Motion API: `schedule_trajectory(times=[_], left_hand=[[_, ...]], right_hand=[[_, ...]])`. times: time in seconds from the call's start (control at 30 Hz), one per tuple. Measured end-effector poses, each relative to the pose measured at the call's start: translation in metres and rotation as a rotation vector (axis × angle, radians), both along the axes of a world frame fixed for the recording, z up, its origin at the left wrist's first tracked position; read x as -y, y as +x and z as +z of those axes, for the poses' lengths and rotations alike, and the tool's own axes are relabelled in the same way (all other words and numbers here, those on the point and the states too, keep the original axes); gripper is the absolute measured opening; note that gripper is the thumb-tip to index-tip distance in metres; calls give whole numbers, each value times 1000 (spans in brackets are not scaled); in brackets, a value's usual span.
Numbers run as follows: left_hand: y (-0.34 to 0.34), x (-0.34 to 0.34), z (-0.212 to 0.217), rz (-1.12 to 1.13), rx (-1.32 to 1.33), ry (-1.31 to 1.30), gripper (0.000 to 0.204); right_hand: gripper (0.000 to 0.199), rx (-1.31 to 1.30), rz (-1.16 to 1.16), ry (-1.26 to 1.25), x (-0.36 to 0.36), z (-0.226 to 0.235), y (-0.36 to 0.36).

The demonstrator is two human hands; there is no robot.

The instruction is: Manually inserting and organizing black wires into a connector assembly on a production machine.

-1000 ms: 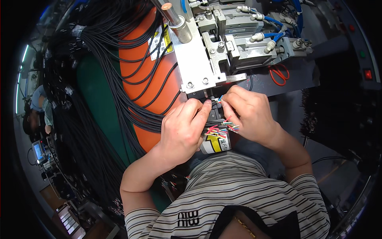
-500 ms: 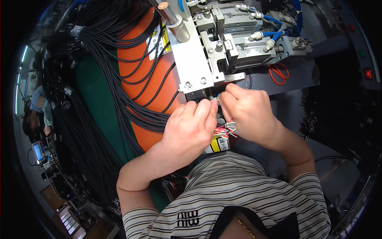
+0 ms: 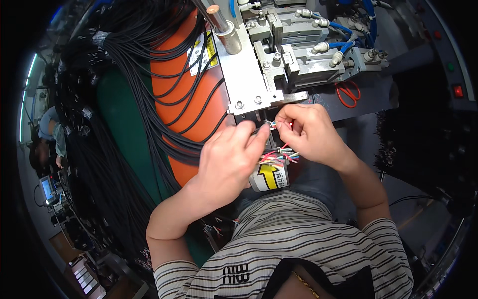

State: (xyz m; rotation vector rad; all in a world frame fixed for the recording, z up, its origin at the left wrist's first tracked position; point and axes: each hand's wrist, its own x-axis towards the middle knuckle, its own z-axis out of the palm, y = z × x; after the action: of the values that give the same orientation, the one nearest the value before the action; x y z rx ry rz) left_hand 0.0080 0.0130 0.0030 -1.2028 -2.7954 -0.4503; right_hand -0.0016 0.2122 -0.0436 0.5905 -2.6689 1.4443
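Note:
Just in front of a metal clamp fixture (image 3: pixel 251 84), my two hands meet at the end of a black cable with thin coloured wires (image 3: pixel 273 124). My left hand (image 3: pixel 226 157) is closed around the cable end, thumb and index finger reaching toward the wires; the cable in its grip is mostly hidden. Thumb and index finger of my right hand (image 3: pixel 311 132) pinch the tips of those wires. Below the fingers, a bunch of stripped cable ends (image 3: pixel 280 157) fans out red, white, green and blue wires, above a label with a yellow arrow (image 3: pixel 270 177).
Many black cables (image 3: pixel 164 134) lie across an orange and green round surface (image 3: pixel 172 87) at left. Pneumatic cylinders (image 3: pixel 313 67) with blue hoses stand beyond my hands. Red-handled scissors (image 3: pixel 348 94) lie to the right. A person (image 3: pixel 50 127) sits far left.
My hands have drawn slightly apart, and the left fingers have loosened and shifted left. The coloured wires between them and the yellow arrow label now show more.

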Motion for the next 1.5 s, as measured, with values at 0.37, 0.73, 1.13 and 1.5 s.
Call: schedule_trajectory(times=[0.37, 0.73, 1.13, 1.5], left_hand=[[6, 26, -21, 176, -58, 208, 33], [4, 14, -5, 61, 148, 446, 38], [2, -3, -11, 36, -51, 283, 23], [-3, 1, -22, 35, 82, 454, 27]], right_hand=[[13, 295, 46, -394, -5, 19, 19], [21, 831, 239, -1166, -9, 3, 13], [9, 261, -1, -640, 14, -2, 22], [20, 788, 142, -913, -6, 12, 11]])
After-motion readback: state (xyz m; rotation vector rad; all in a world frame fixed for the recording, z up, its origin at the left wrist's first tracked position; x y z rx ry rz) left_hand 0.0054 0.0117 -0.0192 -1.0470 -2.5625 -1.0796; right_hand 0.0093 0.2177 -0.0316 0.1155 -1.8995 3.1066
